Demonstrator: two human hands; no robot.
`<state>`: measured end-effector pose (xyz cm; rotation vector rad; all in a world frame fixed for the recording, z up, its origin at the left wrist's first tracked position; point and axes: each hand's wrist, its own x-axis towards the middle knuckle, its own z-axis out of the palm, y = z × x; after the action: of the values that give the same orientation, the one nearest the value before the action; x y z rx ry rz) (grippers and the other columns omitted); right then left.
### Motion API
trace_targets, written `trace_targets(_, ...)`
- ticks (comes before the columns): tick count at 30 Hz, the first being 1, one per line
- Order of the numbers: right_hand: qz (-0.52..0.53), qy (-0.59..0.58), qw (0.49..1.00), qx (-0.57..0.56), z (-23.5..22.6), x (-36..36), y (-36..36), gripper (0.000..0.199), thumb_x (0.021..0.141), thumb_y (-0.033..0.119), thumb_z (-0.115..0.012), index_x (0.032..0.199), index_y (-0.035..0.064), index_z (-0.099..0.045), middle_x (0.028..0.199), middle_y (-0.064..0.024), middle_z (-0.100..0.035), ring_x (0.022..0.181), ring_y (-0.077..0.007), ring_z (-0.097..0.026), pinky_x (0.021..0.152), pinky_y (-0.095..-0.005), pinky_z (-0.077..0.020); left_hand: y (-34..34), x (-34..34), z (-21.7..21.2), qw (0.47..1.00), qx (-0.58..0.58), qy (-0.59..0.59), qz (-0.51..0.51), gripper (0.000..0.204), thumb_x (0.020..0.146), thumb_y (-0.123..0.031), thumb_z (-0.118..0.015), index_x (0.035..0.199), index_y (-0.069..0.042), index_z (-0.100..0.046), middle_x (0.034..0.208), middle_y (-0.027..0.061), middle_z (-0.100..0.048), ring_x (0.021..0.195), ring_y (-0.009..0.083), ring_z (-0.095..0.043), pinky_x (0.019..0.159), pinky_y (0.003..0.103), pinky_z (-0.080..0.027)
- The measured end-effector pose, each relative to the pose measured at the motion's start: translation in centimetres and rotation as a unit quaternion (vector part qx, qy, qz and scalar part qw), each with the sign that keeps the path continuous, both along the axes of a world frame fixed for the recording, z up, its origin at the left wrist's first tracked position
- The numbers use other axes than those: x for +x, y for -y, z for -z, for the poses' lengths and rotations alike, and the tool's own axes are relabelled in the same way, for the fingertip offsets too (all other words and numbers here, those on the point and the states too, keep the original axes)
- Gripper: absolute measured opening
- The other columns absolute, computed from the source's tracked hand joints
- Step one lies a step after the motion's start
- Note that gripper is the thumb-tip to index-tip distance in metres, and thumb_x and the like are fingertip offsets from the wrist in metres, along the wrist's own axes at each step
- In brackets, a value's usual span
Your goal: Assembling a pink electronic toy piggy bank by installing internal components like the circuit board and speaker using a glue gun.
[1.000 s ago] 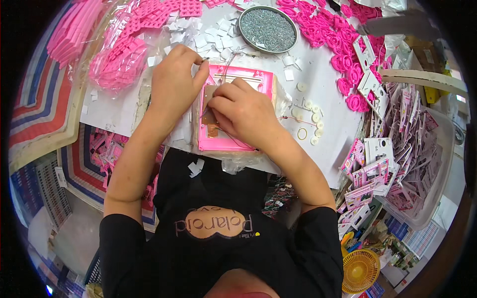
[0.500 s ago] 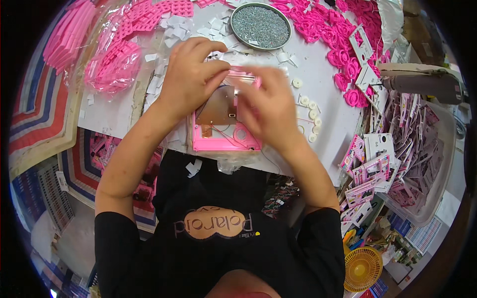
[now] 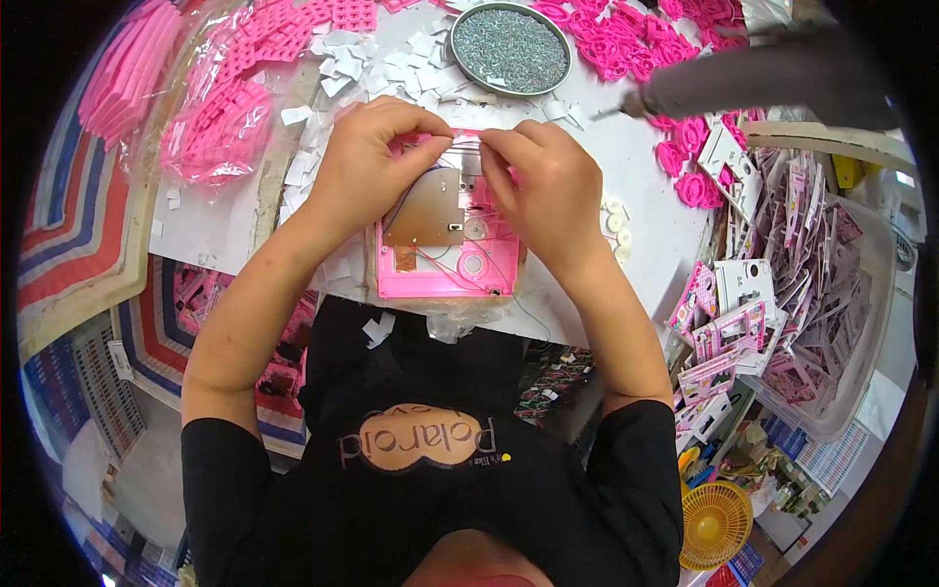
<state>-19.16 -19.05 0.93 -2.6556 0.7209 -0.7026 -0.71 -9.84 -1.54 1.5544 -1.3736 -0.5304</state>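
A pink plastic housing [image 3: 430, 287] lies on the table in front of me, with a flat metal plate [image 3: 423, 217], thin wires and round pink and white parts inside. My left hand [image 3: 383, 161] is at its far left corner, thumb and forefinger pinched together. At the far right side my right hand [image 3: 550, 181] makes a similar pinch, close to the left fingertips. A thin pale and pink strip [image 3: 466, 139] shows between the two pinches at the housing's far edge. What exactly the fingertips grip is too small to make out.
A power screwdriver [image 3: 753, 80] hangs over the right back. Beyond my hands stand a round tin of screws [image 3: 511, 49] and scattered white paper pieces [image 3: 416, 68]. Pink rings [image 3: 693, 147], white wheels [image 3: 616, 227], bagged pink parts [image 3: 220, 127] and a bin of printed panels [image 3: 851, 391] surround the work.
My right hand, blurred before, has settled at the housing's far edge, its fingers pinched. The left hand has shifted slightly. The power screwdriver has swung up and inward over the table.
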Motion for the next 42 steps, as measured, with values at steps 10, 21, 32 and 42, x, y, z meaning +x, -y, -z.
trace_targets(10, -0.173, -0.17, 0.968, -0.07, -0.7, -0.5, -1.0, 0.005, 0.072, 0.016, -0.068, 0.071, 0.0103, -0.068, 0.077, -0.0044, -0.063, 0.078, -0.0254, -0.064, 0.064, -0.038, -0.0544, -0.4, -0.2, -0.3, 0.984, 0.005, 0.176, 0.024, 0.01, 0.086, -0.013, -0.07, 0.093, -0.008, -0.071, 0.087, 0.0027, -0.067, 0.089, 0.0201, -0.062, 0.092, 0.04, -0.041)
trace_targets(21, -0.045, -0.055, 0.997, 0.029, 0.7, -2.8, -3.8, 0.012, 0.077, 0.011, -0.076, 0.087, 0.0083, -0.068, 0.079, -0.0053, -0.063, 0.075, -0.0252, -0.063, 0.061, -0.0381, -0.0515, 2.4, -1.0, -2.3, 0.876, 0.04, 0.427, 0.22, 0.009, 0.074, -0.016, -0.072, 0.082, -0.012, -0.069, 0.088, 0.0004, -0.063, 0.099, 0.0205, -0.058, 0.101, 0.047, -0.037)
trace_targets(32, -0.007, -0.056, 0.998, -0.005, 0.0, -2.7, -4.1, 0.017, 0.076, 0.012, -0.077, 0.091, 0.0074, -0.069, 0.087, -0.0051, -0.064, 0.082, -0.0268, -0.059, 0.066, -0.039, -0.0512, 4.2, -3.5, -4.0, 0.78, 0.154, 0.525, 0.304, 0.009, 0.074, -0.015, -0.069, 0.08, -0.01, -0.073, 0.09, 0.0047, -0.067, 0.099, 0.0225, -0.063, 0.095, 0.041, -0.046)
trace_targets(42, -0.045, -0.109, 0.993, -0.018, -0.6, -1.7, -2.1, 0.01, 0.078, 0.004, -0.071, 0.087, 0.0028, -0.066, 0.079, -0.0105, -0.062, 0.079, -0.0302, -0.059, 0.068, -0.0417, -0.0516, 7.1, -1.4, -3.6, 0.788, 0.203, 0.49, 0.312, 0.006, 0.072, -0.012, -0.069, 0.074, -0.006, -0.071, 0.078, 0.0134, -0.071, 0.08, 0.0306, -0.068, 0.078, 0.042, -0.052)
